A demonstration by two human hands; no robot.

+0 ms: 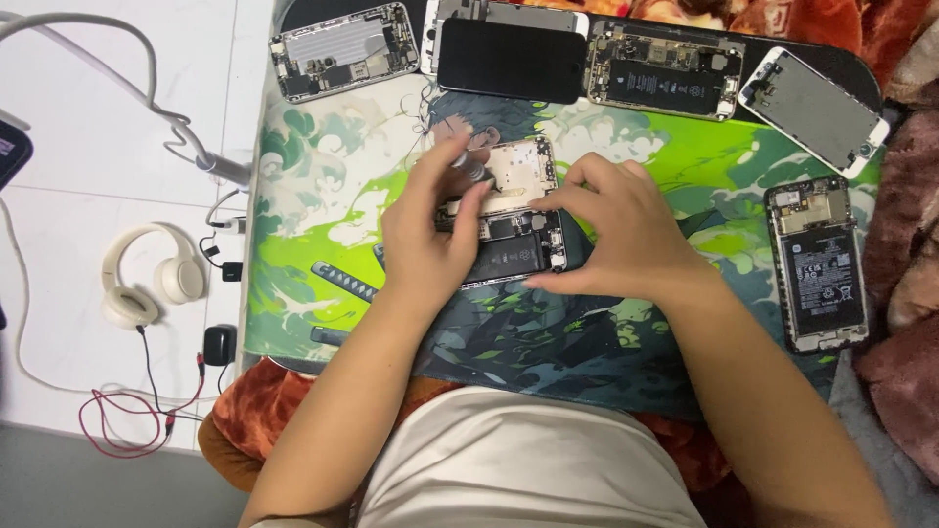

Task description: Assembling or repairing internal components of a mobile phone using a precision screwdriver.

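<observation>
Near the middle of the green mat (323,166) the opened phone (514,249) lies with long axis left-right; left hand (430,240) fingers pinch a small tool (468,168) above it; right hand (626,230) fingers press its right end.

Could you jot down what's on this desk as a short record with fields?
Surface: green and dark illustrated desk mat
Left hand: on the opened phone with black battery, fingers pinching a small grey tool
Right hand: steadying that phone's right side
Far edge: opened phone with silver shield, black phone screen, opened phone with dark battery
Right: detached white-framed screen; opened black phone
Off the mat: cream headphones
</observation>
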